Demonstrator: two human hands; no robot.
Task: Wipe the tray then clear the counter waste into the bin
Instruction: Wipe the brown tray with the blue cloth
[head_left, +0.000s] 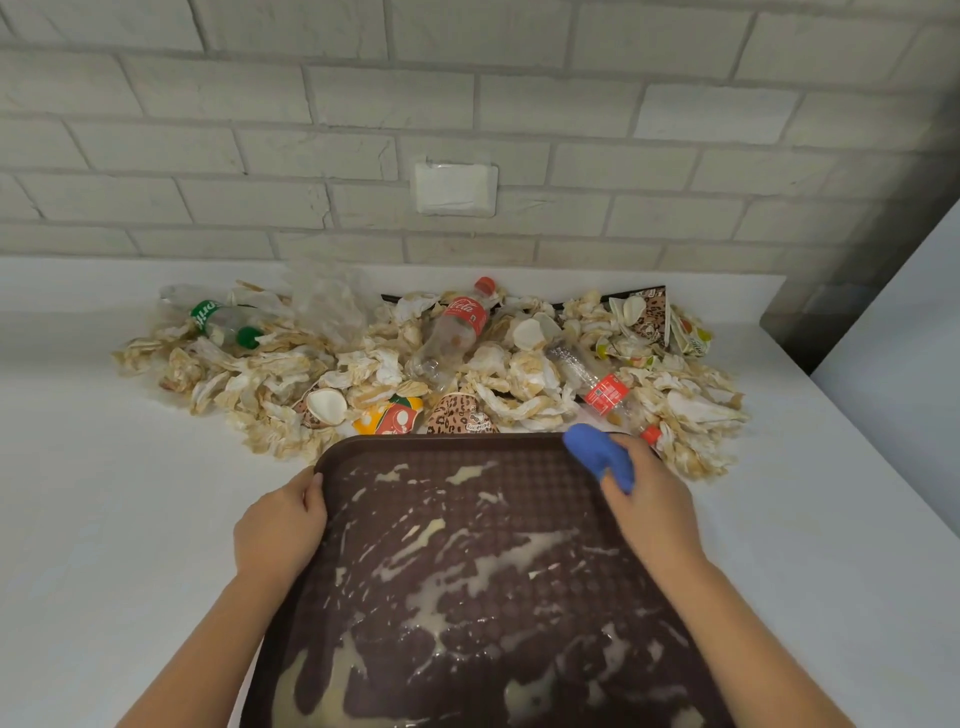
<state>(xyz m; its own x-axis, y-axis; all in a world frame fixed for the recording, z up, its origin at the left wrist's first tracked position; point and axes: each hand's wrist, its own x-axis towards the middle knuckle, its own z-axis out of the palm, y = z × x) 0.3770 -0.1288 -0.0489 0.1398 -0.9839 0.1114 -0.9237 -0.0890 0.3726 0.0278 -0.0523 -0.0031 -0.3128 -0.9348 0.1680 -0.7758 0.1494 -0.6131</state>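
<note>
A brown textured tray (467, 447), smeared with pale creamy streaks, lies on the white counter in front of me. My left hand (280, 530) grips its left rim, thumb on the edge. At the tray's far right corner my right hand (649, 504) holds a blue cloth (600, 454), pressed against the tray. Beyond the tray spreads a heap of waste (415, 364): crumpled stained napkins, paper cups, a red-labelled cola bottle (457, 327), a green-labelled bottle (218, 322) and a second red-labelled bottle (602, 389). No bin is in view.
The white counter (130, 493) runs left and right of the tray. A grey brick wall with a white socket plate (454, 189) stands behind. A second dark tray (654, 291) lies under the waste. A white surface (909, 312) rises at the right.
</note>
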